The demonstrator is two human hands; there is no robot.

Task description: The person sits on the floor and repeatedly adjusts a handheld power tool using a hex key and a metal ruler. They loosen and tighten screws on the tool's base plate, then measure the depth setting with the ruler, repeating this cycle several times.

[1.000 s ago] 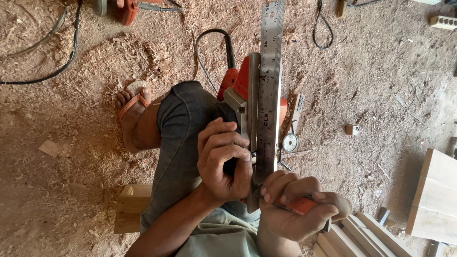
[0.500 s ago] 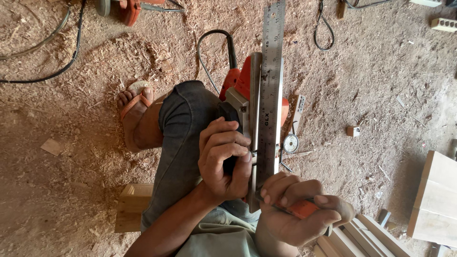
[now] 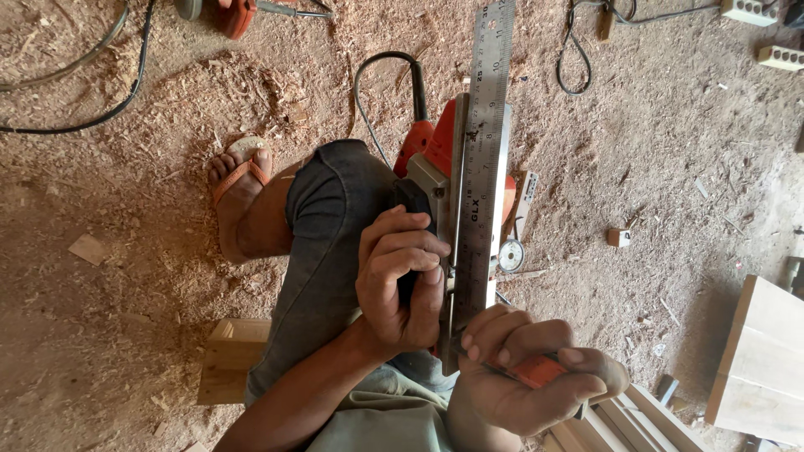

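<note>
Person sits low on a wooden block (image 3: 228,368), knee up, w/ a red power tool (image 3: 435,155) turned base-up across the lap so the flat metal sole faces them. Left hand (image 3: 402,280) has fingers curled tight round the tool's dark handle, prob. to keep it from rolling. A long steel ruler (image 3: 484,142) lies flat along the sole, likely as a straightedge against it. Right hand (image 3: 528,377) is closed on a short orange-handled tool (image 3: 536,370) at the ruler's near end; its tip is hidden, can't tell what it touches. The tool's black cord (image 3: 381,75) loops off over the sawdust floor (image 3: 126,293). Sandalled foot (image 3: 239,180) is planted beside the knee. No bins or boxes w/ contents visible; pale boards (image 3: 766,360) lie at right, small wood offcut (image 3: 619,237) loose nearby.
</note>
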